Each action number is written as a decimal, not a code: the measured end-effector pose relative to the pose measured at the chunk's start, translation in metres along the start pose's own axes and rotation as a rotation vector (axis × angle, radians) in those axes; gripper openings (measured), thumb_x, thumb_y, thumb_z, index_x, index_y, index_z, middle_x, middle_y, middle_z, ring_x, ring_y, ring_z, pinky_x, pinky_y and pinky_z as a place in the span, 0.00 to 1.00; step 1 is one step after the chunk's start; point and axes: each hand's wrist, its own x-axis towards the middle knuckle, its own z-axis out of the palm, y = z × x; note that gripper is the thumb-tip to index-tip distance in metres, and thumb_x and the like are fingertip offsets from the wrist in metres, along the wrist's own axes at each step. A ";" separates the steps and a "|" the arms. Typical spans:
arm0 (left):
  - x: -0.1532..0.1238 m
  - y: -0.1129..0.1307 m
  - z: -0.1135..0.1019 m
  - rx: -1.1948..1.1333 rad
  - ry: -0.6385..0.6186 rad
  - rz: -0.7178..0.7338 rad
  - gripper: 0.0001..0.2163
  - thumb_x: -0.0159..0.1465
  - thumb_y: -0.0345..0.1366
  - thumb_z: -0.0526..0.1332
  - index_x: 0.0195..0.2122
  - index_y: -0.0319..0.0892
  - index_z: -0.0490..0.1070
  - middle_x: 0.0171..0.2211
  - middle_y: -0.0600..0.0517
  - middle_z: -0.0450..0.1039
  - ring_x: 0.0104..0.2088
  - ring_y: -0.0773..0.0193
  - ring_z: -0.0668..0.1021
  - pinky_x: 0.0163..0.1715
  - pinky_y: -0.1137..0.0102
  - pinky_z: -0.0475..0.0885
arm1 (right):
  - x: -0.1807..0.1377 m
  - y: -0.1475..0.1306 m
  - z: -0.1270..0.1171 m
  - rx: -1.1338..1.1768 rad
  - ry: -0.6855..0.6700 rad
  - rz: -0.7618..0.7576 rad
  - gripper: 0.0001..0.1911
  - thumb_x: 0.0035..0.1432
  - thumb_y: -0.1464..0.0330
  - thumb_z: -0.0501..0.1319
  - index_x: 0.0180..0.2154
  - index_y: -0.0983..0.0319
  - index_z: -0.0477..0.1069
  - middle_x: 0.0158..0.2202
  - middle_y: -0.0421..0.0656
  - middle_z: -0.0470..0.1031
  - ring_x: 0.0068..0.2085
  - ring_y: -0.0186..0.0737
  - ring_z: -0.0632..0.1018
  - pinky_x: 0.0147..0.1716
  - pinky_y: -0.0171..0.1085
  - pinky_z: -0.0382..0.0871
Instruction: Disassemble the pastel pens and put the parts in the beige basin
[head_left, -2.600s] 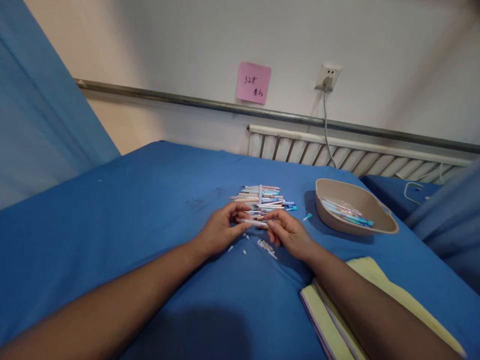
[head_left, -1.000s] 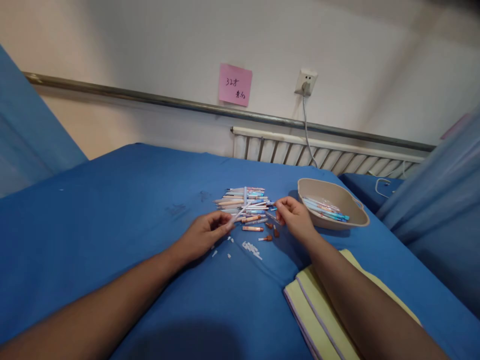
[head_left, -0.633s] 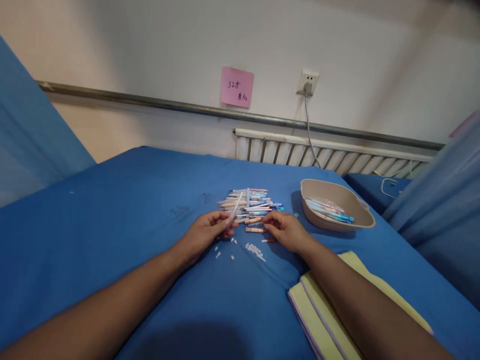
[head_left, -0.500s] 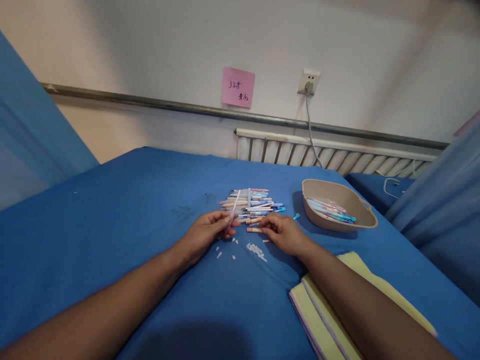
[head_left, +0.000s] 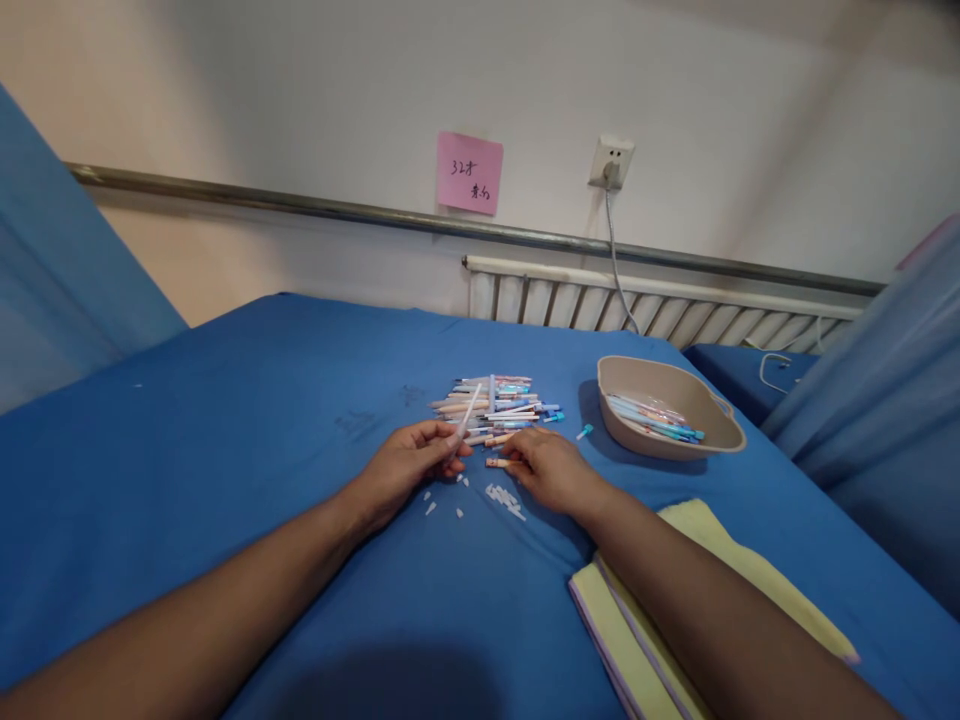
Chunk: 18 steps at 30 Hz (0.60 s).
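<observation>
My left hand [head_left: 420,458] is closed around a slim whitish pen barrel [head_left: 470,408], which points up and away from me. My right hand [head_left: 551,468] is closed in a pinch at the right end of a short pale-orange pen piece [head_left: 498,463] with a dark tip. Just beyond both hands lies a pile of pens and pen parts [head_left: 487,402], in white, orange and blue. Nearer to me is a small heap of white plastic tips [head_left: 505,498], with several loose white tips [head_left: 430,508] to its left.
A beige plastic basket [head_left: 671,375] with bagged pens stands at the right. A small teal clip-like piece [head_left: 584,432] lies left of it. Under my right forearm is a folded yellow cloth [head_left: 622,620]. All rest on a blue sheet [head_left: 262,420]; a radiator [head_left: 555,300] is behind.
My right hand has shifted slightly left, and its fingers now cover more of the pale-orange piece. The left hand keeps its hold on the barrel. The whole view has moved slightly.
</observation>
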 end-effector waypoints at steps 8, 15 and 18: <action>-0.001 0.002 0.000 0.043 0.033 0.015 0.14 0.54 0.42 0.65 0.37 0.39 0.69 0.32 0.51 0.75 0.25 0.71 0.73 0.28 0.74 0.69 | -0.004 0.000 -0.008 0.029 -0.008 -0.024 0.07 0.58 0.64 0.59 0.37 0.61 0.71 0.35 0.44 0.75 0.37 0.38 0.73 0.39 0.35 0.62; -0.001 0.002 -0.001 0.063 0.051 0.027 0.14 0.55 0.42 0.65 0.37 0.38 0.69 0.33 0.50 0.74 0.26 0.71 0.73 0.27 0.75 0.68 | -0.003 0.025 -0.011 0.320 0.250 0.274 0.09 0.60 0.64 0.53 0.36 0.59 0.70 0.26 0.38 0.73 0.23 0.33 0.72 0.25 0.32 0.64; -0.002 0.003 0.000 0.056 0.057 0.026 0.15 0.54 0.43 0.65 0.37 0.39 0.69 0.33 0.50 0.74 0.26 0.71 0.73 0.27 0.74 0.69 | 0.000 0.034 -0.008 0.381 0.243 0.332 0.09 0.59 0.65 0.53 0.39 0.58 0.70 0.26 0.37 0.73 0.21 0.32 0.71 0.23 0.32 0.65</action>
